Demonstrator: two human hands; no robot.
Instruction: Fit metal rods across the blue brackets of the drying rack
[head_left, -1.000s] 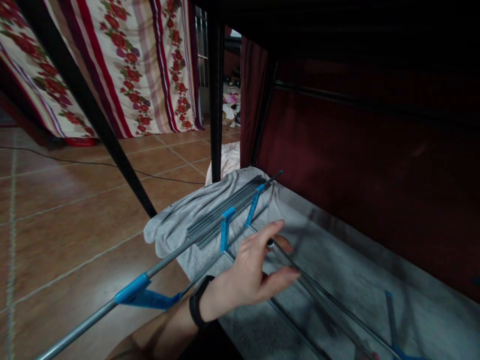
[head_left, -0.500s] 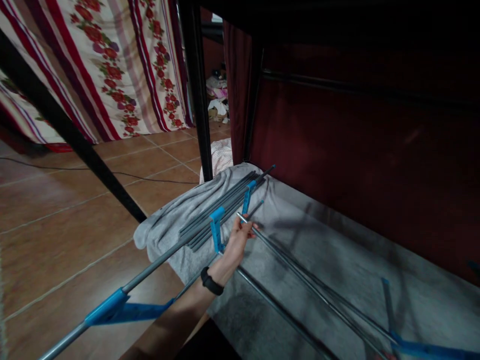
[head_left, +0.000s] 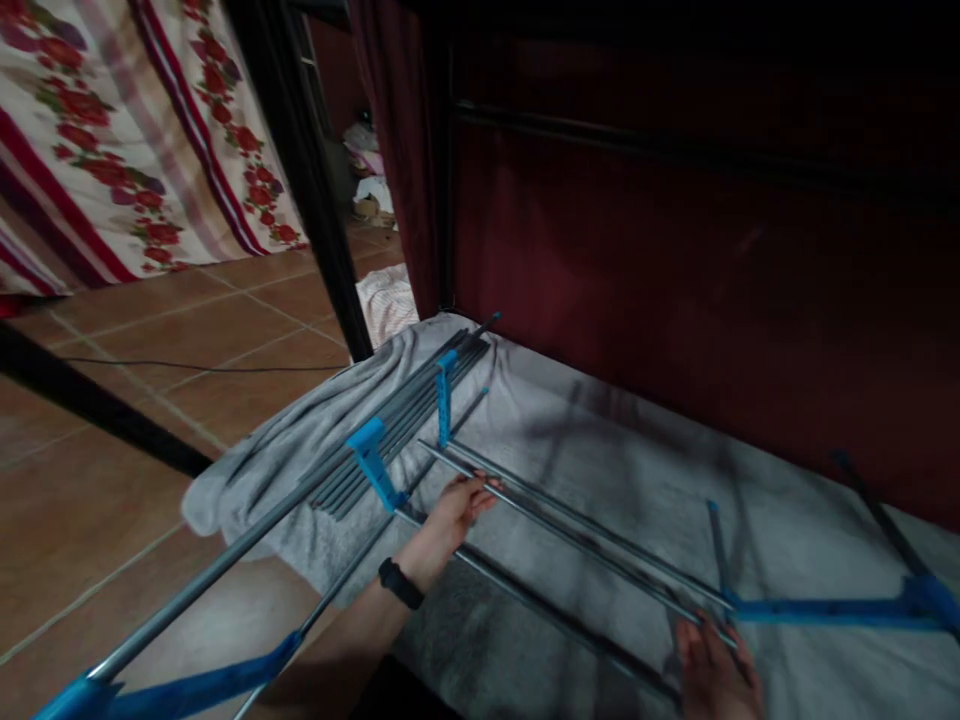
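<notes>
A thin metal tube (head_left: 570, 540) slants across the middle, just above the grey blanket. My left hand (head_left: 456, 508), a black band on its wrist, is closed around the tube near its far-left end. Lower right, my right hand (head_left: 716, 668) grips the same tube near its other end. Alongside it runs a second tube (head_left: 592, 525), joined at the left to a blue plastic bracket (head_left: 444, 400) and at the right to a long blue bracket (head_left: 825, 612). Another blue bracket (head_left: 375, 465) stands left of my left hand, with a thicker tube (head_left: 540, 610) leading from its foot.
Several loose grey tubes (head_left: 405, 430) lie bundled on the blanket (head_left: 247, 500). A black post (head_left: 319, 200) and a diagonal black bar (head_left: 105, 400) frame the left. Dark red cloth (head_left: 637, 290) hangs behind. A cable (head_left: 210, 369) crosses the tiled floor.
The view has swung right. My left hand has slid along the tube away from its tip, and the tube has come lower. My right hand, barely showing before, is now visible on its right end.
</notes>
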